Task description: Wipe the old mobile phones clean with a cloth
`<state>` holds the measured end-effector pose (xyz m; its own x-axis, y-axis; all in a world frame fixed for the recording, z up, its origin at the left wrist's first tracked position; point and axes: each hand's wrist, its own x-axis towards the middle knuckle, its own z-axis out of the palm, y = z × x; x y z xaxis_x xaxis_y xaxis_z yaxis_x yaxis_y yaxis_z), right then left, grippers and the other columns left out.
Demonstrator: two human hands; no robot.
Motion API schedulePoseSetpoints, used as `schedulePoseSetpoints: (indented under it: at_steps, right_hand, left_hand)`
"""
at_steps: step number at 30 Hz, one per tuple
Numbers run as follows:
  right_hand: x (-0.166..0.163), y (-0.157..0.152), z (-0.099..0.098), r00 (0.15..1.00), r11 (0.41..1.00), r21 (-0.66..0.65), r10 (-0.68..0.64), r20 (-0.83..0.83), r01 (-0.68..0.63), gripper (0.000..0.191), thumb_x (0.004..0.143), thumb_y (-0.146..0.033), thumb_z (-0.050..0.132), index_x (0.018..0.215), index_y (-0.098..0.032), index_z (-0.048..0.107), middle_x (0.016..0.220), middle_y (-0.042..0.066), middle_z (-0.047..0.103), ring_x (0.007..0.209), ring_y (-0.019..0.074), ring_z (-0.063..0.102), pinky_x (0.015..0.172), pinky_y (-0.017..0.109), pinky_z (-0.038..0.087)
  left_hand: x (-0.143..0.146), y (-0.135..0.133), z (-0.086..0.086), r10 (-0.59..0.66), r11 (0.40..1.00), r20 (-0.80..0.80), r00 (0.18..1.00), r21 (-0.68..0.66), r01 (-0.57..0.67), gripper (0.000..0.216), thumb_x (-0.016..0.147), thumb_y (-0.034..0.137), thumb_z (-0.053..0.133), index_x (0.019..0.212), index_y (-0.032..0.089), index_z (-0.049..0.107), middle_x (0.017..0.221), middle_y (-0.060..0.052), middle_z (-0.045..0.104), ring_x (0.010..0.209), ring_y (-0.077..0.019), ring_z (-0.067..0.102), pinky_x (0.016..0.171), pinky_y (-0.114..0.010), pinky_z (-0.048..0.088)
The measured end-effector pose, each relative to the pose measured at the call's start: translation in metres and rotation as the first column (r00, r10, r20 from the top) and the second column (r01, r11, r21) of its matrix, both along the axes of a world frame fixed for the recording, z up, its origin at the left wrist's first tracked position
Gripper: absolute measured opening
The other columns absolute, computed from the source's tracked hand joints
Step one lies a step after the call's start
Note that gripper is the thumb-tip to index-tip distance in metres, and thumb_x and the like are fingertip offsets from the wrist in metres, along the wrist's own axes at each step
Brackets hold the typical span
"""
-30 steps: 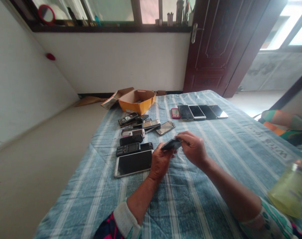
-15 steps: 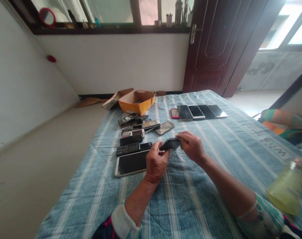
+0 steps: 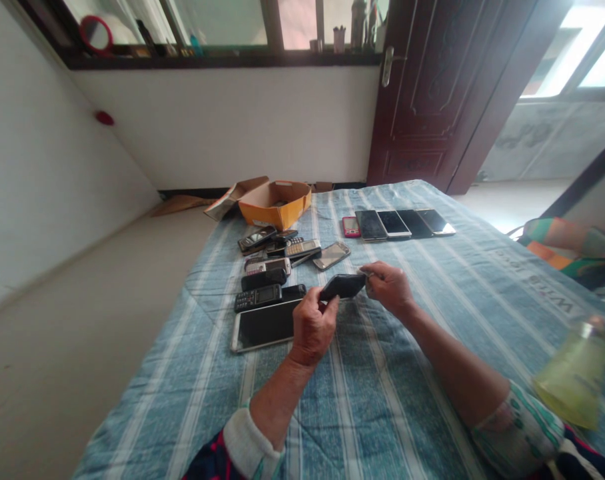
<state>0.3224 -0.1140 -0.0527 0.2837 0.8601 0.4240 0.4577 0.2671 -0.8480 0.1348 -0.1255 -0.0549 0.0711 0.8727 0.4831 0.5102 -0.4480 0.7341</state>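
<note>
My left hand (image 3: 314,328) grips a dark mobile phone (image 3: 343,287) by its left end, thumb on top, holding it tilted above the bed cover. At the phone's right end, my right hand (image 3: 388,288) is closed in a pinch. A small pale bit shows at its fingertips, too small to name. Below my left wrist a large white-framed tablet (image 3: 267,325) lies partly hidden. Just beyond it are a black keypad phone (image 3: 258,298) and a pile of old phones (image 3: 302,249). A silver phone (image 3: 332,256) lies beyond the held one.
An opened orange cardboard box (image 3: 275,212) stands at the far left edge. Several phones lie in a row at the back, among them a pink-edged phone (image 3: 351,227) and a white phone (image 3: 394,225). A yellow translucent bottle (image 3: 572,380) stands at right on the blue striped cover (image 3: 377,413).
My right hand has shifted slightly right and the held phone has turned a little, showing more of its dark face. The left hand keeps its grip.
</note>
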Motion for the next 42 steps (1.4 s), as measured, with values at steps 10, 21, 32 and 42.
schedulePoseSetpoints:
  at_steps: [10,21,32,42]
  right_hand:
    - [-0.002,-0.001,0.01,0.845,0.959,-0.276,-0.098,-0.526,-0.06,0.037,0.055,-0.024,0.058,0.084,-0.012,0.077,0.071,0.005,0.071,0.06,0.0169,0.062,0.05,0.027,0.05]
    - [0.005,0.0,0.006,0.943,0.977,-0.212,-0.076,-0.325,0.005,0.031,0.063,-0.027,0.058,0.084,-0.016,0.078,0.076,0.005,0.072,0.06,0.0153,0.062,0.05,0.026,0.051]
    - [0.002,0.0,-0.002,0.938,0.961,-0.271,-0.041,-0.346,-0.058,0.034,0.058,-0.024,0.052,0.079,-0.016,0.079,0.067,0.003,0.071,0.061,0.0154,0.061,0.052,0.023,0.044]
    - [0.001,-0.004,0.014,0.899,0.981,-0.192,-0.102,-0.425,0.02,0.034,0.059,-0.024,0.057,0.084,-0.015,0.078,0.072,0.004,0.072,0.062,0.0166,0.063,0.054,0.026,0.048]
  left_hand:
    - [0.006,-0.002,-0.002,-0.097,0.963,0.298,0.949,-0.213,0.166,0.016,0.078,0.033,0.064,0.085,0.021,0.056,0.065,0.003,0.068,0.058,-0.0182,0.07,0.058,-0.026,0.054]
    - [0.009,-0.004,-0.006,-0.048,0.982,0.06,0.997,-0.181,0.059,0.013,0.079,0.03,0.062,0.085,0.019,0.06,0.072,-0.003,0.068,0.07,-0.0205,0.069,0.068,-0.029,0.054]
    - [0.004,-0.003,-0.006,0.038,0.998,-0.02,0.999,-0.047,-0.039,0.022,0.077,0.026,0.064,0.098,0.018,0.062,0.091,-0.007,0.071,0.087,-0.0226,0.068,0.083,-0.034,0.054]
    - [0.003,-0.001,-0.005,0.02,0.998,-0.03,0.999,-0.055,-0.022,0.021,0.076,0.023,0.064,0.096,0.018,0.061,0.09,-0.005,0.07,0.087,-0.0215,0.068,0.084,-0.033,0.053]
